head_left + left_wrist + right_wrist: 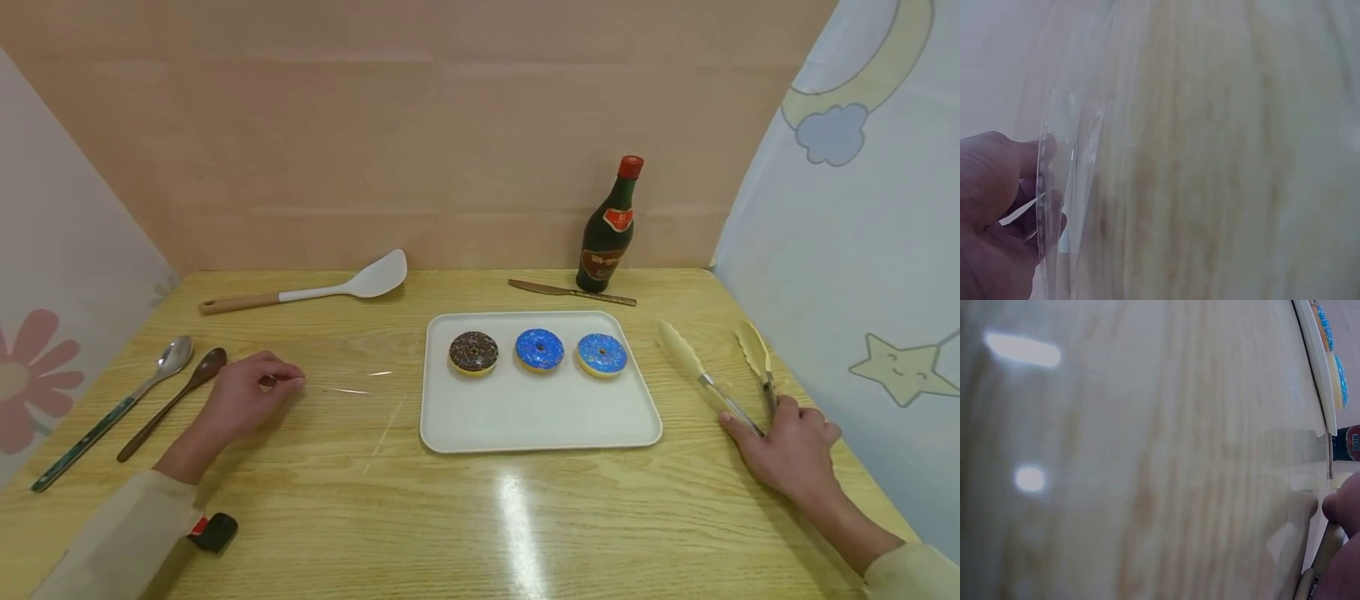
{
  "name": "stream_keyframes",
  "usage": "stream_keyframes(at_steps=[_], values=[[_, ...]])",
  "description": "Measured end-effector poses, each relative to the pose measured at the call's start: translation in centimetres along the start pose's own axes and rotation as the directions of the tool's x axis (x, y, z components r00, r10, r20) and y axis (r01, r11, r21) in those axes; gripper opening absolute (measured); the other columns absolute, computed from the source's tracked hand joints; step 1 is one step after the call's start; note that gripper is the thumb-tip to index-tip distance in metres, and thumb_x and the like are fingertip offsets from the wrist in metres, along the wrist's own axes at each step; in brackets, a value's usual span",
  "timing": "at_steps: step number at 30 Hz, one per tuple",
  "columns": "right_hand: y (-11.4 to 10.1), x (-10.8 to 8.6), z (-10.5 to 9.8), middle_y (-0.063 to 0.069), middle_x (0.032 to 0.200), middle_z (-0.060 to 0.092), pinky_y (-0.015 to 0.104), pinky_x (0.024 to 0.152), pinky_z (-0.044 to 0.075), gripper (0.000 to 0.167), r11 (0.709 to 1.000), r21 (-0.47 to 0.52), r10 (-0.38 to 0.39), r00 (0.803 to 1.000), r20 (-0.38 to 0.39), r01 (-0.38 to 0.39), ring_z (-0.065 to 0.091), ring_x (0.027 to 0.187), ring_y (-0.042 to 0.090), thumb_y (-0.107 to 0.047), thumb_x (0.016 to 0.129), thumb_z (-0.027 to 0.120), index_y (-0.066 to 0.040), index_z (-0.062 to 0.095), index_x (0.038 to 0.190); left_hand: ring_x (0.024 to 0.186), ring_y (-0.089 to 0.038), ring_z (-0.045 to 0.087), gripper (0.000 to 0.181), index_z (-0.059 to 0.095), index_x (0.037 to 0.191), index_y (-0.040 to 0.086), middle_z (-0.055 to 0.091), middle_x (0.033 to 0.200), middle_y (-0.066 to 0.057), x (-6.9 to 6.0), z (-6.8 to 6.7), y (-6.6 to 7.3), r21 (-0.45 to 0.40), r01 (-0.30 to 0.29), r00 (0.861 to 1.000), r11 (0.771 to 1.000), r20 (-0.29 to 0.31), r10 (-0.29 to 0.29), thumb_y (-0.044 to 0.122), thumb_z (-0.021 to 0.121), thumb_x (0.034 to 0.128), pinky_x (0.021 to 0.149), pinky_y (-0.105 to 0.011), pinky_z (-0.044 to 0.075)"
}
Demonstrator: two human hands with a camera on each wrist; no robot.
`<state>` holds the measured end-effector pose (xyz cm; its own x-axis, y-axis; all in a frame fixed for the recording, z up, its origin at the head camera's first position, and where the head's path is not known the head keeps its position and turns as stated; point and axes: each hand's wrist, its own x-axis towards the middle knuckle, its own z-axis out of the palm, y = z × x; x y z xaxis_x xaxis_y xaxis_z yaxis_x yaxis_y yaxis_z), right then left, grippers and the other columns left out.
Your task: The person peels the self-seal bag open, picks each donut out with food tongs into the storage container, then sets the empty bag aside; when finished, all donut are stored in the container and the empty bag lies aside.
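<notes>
My left hand (251, 392) pinches the edge of a clear, shiny plastic sheet or bag (1082, 144) between thumb and fingers. In the head view only glints and faint edges of the plastic show, between that hand and a white tray (540, 421); its full shape cannot be made out. At the right, my right hand (795, 450) grips the handle end of cream-tipped tongs (686, 354), whose two arms are spread apart. On the tray sit a chocolate doughnut (474, 352) and two blue-iced doughnuts (539, 349), side by side.
Behind the tray lie a brown knife (570, 292) and a dark green bottle (606, 233), upright against the back panel. A white spatula (378, 275) lies back left. A metal spoon (174, 357) and a wooden spoon (202, 371) are beside my left hand.
</notes>
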<state>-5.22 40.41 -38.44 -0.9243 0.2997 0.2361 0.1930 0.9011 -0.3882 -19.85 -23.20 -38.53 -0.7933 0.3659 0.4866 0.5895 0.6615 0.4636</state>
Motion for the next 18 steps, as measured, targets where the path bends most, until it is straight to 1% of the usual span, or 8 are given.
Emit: stream_keyframes(at_steps=[3,6,8,11,13,15,16,18], values=[[0.04,0.08,0.15,0.048,0.094,0.030,0.058,0.065,0.022,0.072,1.000,-0.003,0.014,1.000,0.008,-0.014,0.023,0.086,0.061,-0.037,0.089,0.063,0.028,0.036,0.105,0.065,-0.007,0.056,0.008,0.075,0.081,0.007,0.060,0.076,0.006,0.01,-0.05,0.05,0.022,0.005,1.000,1.000,0.021,-0.005,0.000,0.077,0.0770,0.060,-0.022,0.047],[0.02,0.20,0.19,0.049,0.097,0.028,0.058,0.065,0.022,0.075,1.000,0.001,0.019,1.000,0.014,-0.019,0.022,0.089,0.063,-0.038,0.088,0.064,0.028,0.035,0.108,0.066,-0.010,0.057,0.005,0.075,0.081,0.006,0.060,0.076,0.006,0.02,-0.15,0.21,0.032,0.021,0.998,0.999,0.058,-0.022,0.003,0.077,0.0783,0.060,-0.029,0.049],[0.06,0.33,0.16,0.049,0.097,0.028,0.058,0.066,0.023,0.076,1.000,-0.002,0.016,1.000,0.015,-0.016,0.021,0.090,0.063,-0.039,0.088,0.064,0.028,0.034,0.109,0.066,-0.011,0.057,0.003,0.075,0.081,0.006,0.059,0.076,0.006,0.11,-0.16,0.33,0.036,0.038,0.996,0.999,0.084,-0.041,0.005,0.077,0.0789,0.061,-0.032,0.050],[0.21,0.31,0.15,0.048,0.096,0.028,0.058,0.066,0.023,0.077,1.000,-0.017,0.011,1.000,0.018,-0.011,0.023,0.090,0.062,-0.040,0.087,0.065,0.028,0.035,0.107,0.067,-0.013,0.058,0.004,0.075,0.082,0.006,0.059,0.076,0.006,0.33,-0.06,0.41,0.044,0.057,0.991,0.997,0.116,-0.062,0.007,0.077,0.0790,0.062,-0.034,0.050],[0.30,0.21,0.11,0.049,0.096,0.029,0.057,0.065,0.025,0.081,0.999,-0.039,0.015,1.000,0.024,-0.014,0.023,0.090,0.062,-0.043,0.086,0.065,0.028,0.034,0.109,0.067,-0.012,0.058,0.004,0.075,0.082,0.007,0.058,0.075,0.007,0.50,0.10,0.34,0.042,0.051,0.991,0.998,0.125,-0.055,0.006,0.077,0.0784,0.062,-0.033,0.050],[0.36,0.10,0.12,0.049,0.098,0.029,0.058,0.064,0.025,0.082,0.998,-0.058,0.008,1.000,0.015,-0.007,0.024,0.090,0.063,-0.046,0.083,0.068,0.025,0.035,0.107,0.066,-0.012,0.057,0.005,0.075,0.082,0.006,0.058,0.075,0.007,0.64,0.32,0.26,0.044,0.046,0.990,0.998,0.131,-0.051,0.005,0.078,0.0777,0.061,-0.032,0.049],[0.34,0.07,0.11,0.050,0.099,0.029,0.059,0.066,0.024,0.082,0.998,-0.068,-0.005,1.000,0.008,0.006,0.024,0.091,0.064,-0.047,0.081,0.069,0.023,0.035,0.106,0.067,-0.012,0.057,0.005,0.075,0.082,0.006,0.058,0.075,0.007,0.69,0.40,0.22,0.045,0.048,0.989,0.998,0.136,-0.054,0.006,0.078,0.0779,0.062,-0.033,0.049],[0.23,0.12,-0.03,0.052,0.103,0.029,0.062,0.070,0.022,0.083,0.995,-0.084,-0.054,0.998,-0.017,0.052,0.023,0.094,0.067,-0.046,0.079,0.071,0.021,0.034,0.110,0.068,-0.013,0.057,0.005,0.075,0.084,0.005,0.059,0.076,0.005,0.79,0.48,0.25,0.040,0.062,0.987,0.997,0.148,-0.068,0.006,0.077,0.0792,0.063,-0.035,0.049]])
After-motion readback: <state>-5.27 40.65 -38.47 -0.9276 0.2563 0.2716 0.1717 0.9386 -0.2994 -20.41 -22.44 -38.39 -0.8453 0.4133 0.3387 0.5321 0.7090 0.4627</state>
